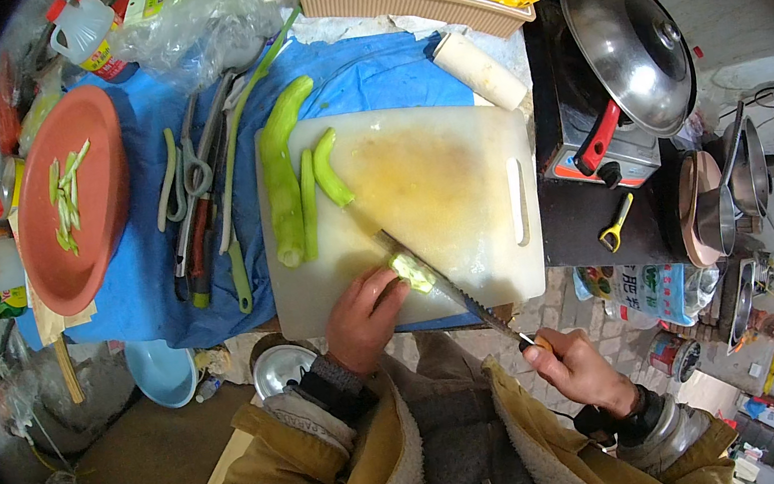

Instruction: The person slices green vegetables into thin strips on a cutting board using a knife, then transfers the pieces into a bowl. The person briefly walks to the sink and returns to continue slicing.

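Note:
My right hand (576, 371) grips a long, narrow knife (451, 289) by its handle. The dark blade slants up and left over the near part of a white plastic cutting board (478, 243). Against the blade's left side lie pale green cut vegetable pieces (411, 274), touched by the fingertips of my left hand (367, 319). Farther left on the board are a large green gourd-like vegetable (281, 175), a narrow green strip (308, 205) and a short curved green piece (330, 167). A shallow terracotta-coloured basin (104, 157) holds several cut green strips (70, 197).
Scissors (196, 173), a green-handled knife (240, 277) and other utensils lie left of the board. Behind it are a paper roll (479, 71) and a condiment box (410, 6). A lidded wok (630, 51) sits on a stove at right, near a yellow peeler (616, 225).

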Demonstrator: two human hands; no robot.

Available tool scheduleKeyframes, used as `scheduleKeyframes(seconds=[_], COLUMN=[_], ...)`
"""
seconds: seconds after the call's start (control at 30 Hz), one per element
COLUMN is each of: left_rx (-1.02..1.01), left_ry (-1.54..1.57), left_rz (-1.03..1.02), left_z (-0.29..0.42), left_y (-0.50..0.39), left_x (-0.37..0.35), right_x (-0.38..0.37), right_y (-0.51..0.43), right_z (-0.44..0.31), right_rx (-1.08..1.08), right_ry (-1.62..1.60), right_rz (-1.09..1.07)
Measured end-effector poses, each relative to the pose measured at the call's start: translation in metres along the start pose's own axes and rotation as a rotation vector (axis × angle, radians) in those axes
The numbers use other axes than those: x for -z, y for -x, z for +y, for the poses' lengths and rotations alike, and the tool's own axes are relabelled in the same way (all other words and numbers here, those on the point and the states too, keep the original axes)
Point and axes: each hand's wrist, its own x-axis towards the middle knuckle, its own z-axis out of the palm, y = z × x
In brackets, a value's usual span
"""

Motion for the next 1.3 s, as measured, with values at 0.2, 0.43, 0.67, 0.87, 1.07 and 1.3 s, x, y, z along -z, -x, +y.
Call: scheduleKeyframes(seconds=[0.2,0.43,0.67,0.87,1.07,1.3], left_rx=[-0.008,0.002,0.04,0.031,0.003,0.314], left_ry=[-0.003,0.003,-0.005,-0.021,0.056,0.291], left_rz=[-0.02,-0.023,-0.037,-0.046,0.013,0.122], left_z=[-0.002,-0.002,-0.003,-0.003,-0.001,0.009], left_y=[0.002,0.004,0.006,0.007,0.001,-0.008], left_x=[0.001,0.0,-0.001,-0.002,0.0,0.014], right_x=[0.0,0.0,-0.007,-0.027,-0.024,-0.011], right_y=[0.0,0.007,0.009,-0.031,-0.042,-0.026], right_z=[0.0,-0.003,-0.018,-0.013,-0.002,-0.001], right_rx=[0.011,0.029,0.076,0.137,0.083,0.059], right_ry=[0.034,0.135,0.284,0.223,-0.155,-0.3], right_rz=[-0.011,-0.012,0.048,0.07,0.067,0.084])
